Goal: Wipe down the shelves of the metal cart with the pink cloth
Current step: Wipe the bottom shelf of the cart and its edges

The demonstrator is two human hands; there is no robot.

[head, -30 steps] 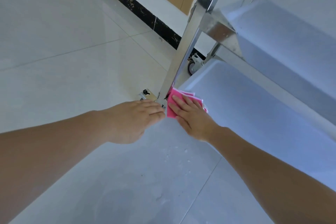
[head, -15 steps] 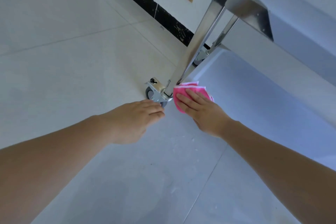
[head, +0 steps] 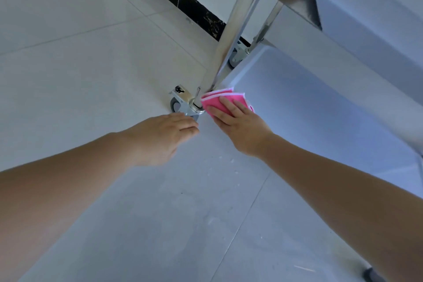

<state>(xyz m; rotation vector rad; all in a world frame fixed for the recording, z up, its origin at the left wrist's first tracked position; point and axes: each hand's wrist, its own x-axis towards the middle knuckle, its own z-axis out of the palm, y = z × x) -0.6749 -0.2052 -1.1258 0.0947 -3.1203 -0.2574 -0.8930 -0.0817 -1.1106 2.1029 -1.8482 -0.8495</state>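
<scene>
We see right hand (head: 242,130) flat, pressing pink cloth (head: 223,102) onto bottom shelf (head: 309,117) corner beside cart leg (head: 231,36); left hand (head: 160,137) open, empty. Upper shelves' state unclear; wiping likely unfinished.

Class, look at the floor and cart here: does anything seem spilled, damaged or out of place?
Small white flecks lie scattered on the floor tile beside the bottom shelf, like crumbs or debris. Nothing else stands out.

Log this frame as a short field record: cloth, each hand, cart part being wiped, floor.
cloth: pink cloth, folded, flat on the bottom shelf at its near corner, beside the cart leg
right hand: right hand pressed flat on the cloth, fingers extended
left hand: left hand empty, palm down, fingertips near the caster wheel
floor: pale tiles
</scene>
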